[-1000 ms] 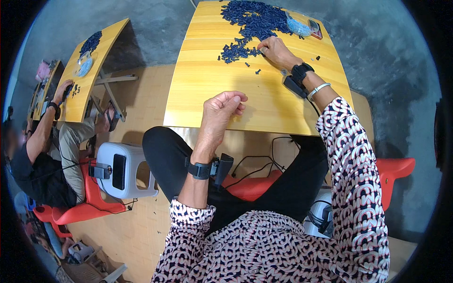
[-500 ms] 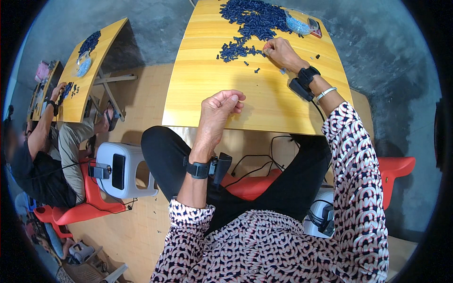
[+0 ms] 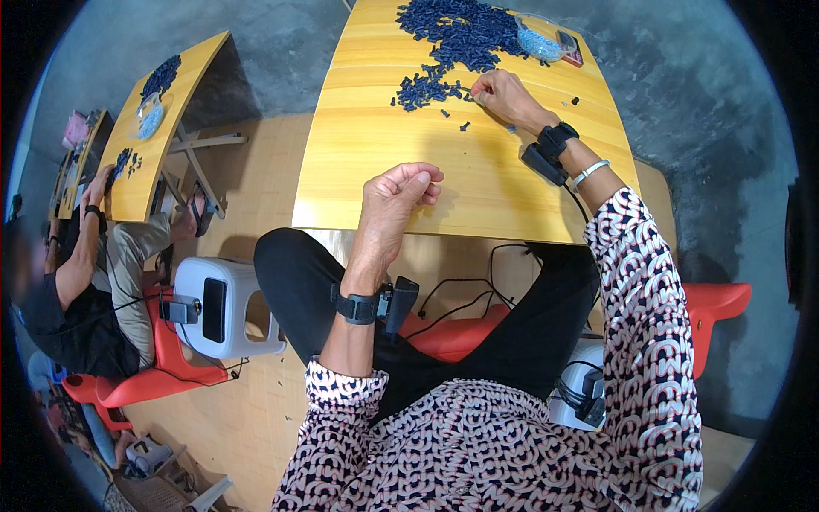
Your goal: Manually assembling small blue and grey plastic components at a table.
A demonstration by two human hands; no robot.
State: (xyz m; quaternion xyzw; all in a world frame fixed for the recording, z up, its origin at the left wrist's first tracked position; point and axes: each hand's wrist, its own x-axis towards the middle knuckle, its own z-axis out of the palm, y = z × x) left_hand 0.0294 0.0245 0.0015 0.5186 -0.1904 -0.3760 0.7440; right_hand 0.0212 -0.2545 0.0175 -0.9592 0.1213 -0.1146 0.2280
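My right hand is at the right end of a small cluster of dark blue pieces on the yellow wooden table. Its thumb and fingertips are pinched together; whatever they hold is too small to make out. Above the table's near edge hangs my left hand, fingers curled and thumb pressed against the index finger. Anything inside that grip is hidden. Behind the cluster spreads a large heap of short dark blue plug-like pieces. A few loose ones lie nearer to me.
A clear container of light blue bits stands at the far right, beside a phone-like flat object. A tiny black piece lies right of my right hand. To the left, a co-worker sits at another table with similar pieces.
My right hand has shifted slightly left along the cluster's edge, still pinched. My left hand has stayed put. The co-worker's arm has drawn back toward their body.
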